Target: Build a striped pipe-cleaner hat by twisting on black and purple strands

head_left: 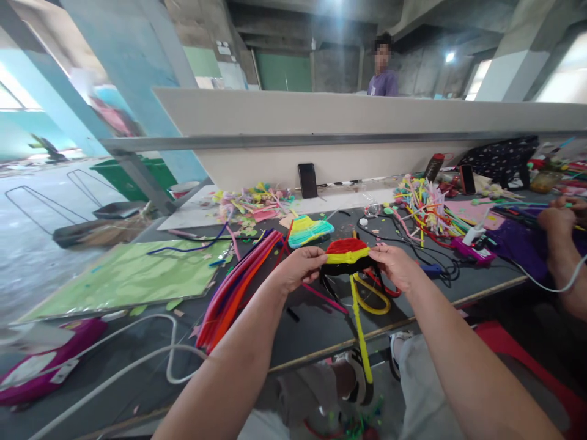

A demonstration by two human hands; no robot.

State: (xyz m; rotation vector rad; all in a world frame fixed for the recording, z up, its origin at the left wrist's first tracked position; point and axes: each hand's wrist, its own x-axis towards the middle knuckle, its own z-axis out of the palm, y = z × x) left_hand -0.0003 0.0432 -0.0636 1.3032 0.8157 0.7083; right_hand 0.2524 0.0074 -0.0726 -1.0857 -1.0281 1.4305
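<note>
Both hands pinch the woven piece (346, 256) above the table (316, 324): left hand (300, 267) grips its left end, right hand (394, 266) its right end; its long axis runs crosswise between them.

Green sheet (128, 275) flat on table (316, 318) at left. Bundle of long pipe cleaners (238, 281) beside it. Black phone (307, 180) propped against white board (348, 113). Striped fan-shaped piece (309, 230) nearby. Pile of colourful sticks (424, 208) right. Co-worker's forearm (562, 244) at far right.

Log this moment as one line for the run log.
left hand: holds striped piece | right hand: holds same piece | yellow stem: hangs below | pipe cleaners: on table
</note>
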